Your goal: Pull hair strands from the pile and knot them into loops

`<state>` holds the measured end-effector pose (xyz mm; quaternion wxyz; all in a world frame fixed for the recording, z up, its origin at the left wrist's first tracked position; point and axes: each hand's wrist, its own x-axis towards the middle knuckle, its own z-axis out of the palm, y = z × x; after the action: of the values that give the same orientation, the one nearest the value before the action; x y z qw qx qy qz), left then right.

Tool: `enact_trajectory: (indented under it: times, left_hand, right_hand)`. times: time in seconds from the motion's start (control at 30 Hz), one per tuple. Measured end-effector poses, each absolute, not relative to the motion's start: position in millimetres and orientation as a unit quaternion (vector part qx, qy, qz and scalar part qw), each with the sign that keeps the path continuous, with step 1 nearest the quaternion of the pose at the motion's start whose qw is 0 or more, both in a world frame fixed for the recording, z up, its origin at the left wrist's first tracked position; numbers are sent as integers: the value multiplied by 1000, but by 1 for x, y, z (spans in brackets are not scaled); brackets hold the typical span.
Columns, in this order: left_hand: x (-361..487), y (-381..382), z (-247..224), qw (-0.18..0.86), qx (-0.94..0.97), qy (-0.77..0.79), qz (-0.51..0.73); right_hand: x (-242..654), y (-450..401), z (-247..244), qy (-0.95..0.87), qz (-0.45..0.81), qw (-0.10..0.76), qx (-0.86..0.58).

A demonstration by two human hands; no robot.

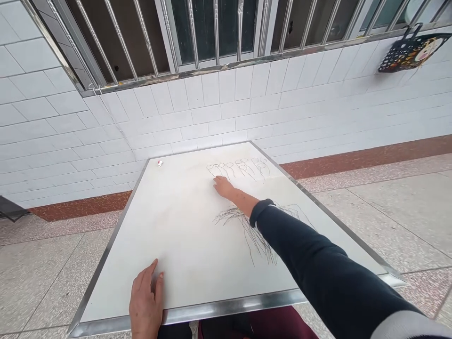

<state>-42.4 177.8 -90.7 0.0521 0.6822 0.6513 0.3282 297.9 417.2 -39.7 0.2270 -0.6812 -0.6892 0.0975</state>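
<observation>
My right hand reaches across the white table, its fingers closed at the left end of a row of looped thin dark wires. The fingertips meet the tail of the leftmost wire; the exact grip is too small to see. Beneath my right forearm lies a loose bunch of long thin wires, fanned out and partly hidden by the sleeve. At the near left edge my left hand rests with thumb and fingers apart, holding nothing.
A small white and red item lies at the table's far left corner. Metal trim borders the tabletop. Behind it stands a white tiled wall with barred windows. A patterned bag hangs at the upper right.
</observation>
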Motion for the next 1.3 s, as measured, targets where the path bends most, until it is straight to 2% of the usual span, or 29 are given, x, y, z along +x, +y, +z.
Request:
enact_trajectory:
  times: [0.17, 0.3, 0.5, 0.7, 1.0, 1.3]
  left_hand:
    - [-41, 175, -90, 27, 697, 648, 306]
    - [-40, 176, -88, 9, 708, 641, 296]
    - [-37, 174, -85, 7, 700, 647, 304]
    - [-37, 176, -84, 61, 663, 660, 349]
    - [-42, 182, -94, 110, 647, 641, 398]
    - [-45, 183, -93, 225, 612, 599, 465]
  right_hand:
    - [294, 451, -53, -690, 88, 200, -690]
    - [280, 447, -60, -713, 82, 167, -676]
    - [220, 379, -66, -778, 72, 119, -613]
    - [161, 278, -66, -816, 93, 97, -562]
    - [147, 201, -68, -743, 176, 162, -625]
    - [162, 114, -56, -654, 330, 317, -602]
